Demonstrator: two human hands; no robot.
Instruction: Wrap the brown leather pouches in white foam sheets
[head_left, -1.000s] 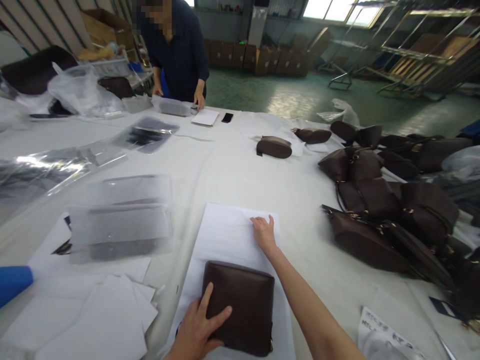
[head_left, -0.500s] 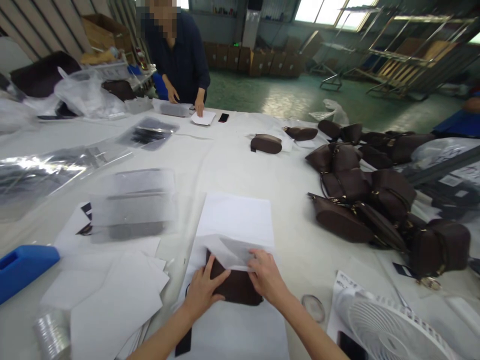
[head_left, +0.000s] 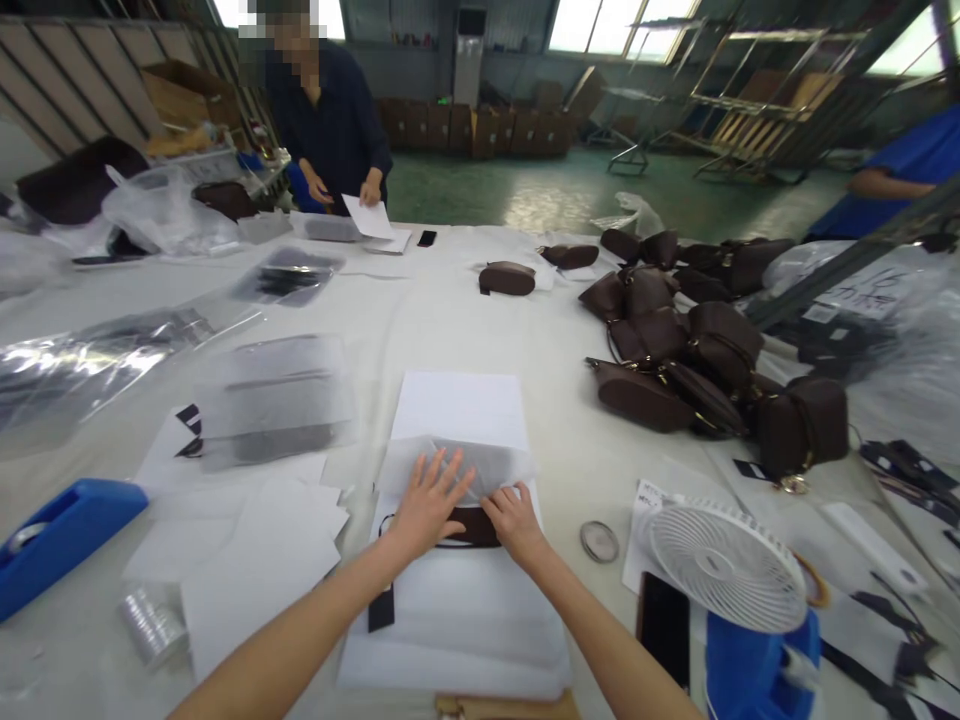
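A dark brown leather bag (head_left: pixel 474 527) lies on white paper sheets (head_left: pixel 480 610) in front of me. Thin white tissue paper (head_left: pixel 491 462) covers its upper part. My left hand (head_left: pixel 429 503) rests flat on the tissue, fingers spread. At the bag's right side, my right hand (head_left: pixel 516 520) has its fingers bent onto the tissue's lower edge; the fingertips are partly hidden. A black tag (head_left: pixel 381 608) lies beside the bag, below my left wrist.
Wrapped flat packs (head_left: pixel 277 400), loose white sheets (head_left: pixel 262 570) and a blue tape dispenser (head_left: pixel 75 535) lie to the left. Brown bags (head_left: pixel 675 350) are piled at right, near a white fan (head_left: pixel 726 565) and a phone (head_left: pixel 664 625). Across the table, a co-worker (head_left: pixel 326 120) handles paper.
The tissue has come down over most of the bag. My left hand has moved from the bag onto the tissue and spread flat. The co-worker has lifted a white sheet.
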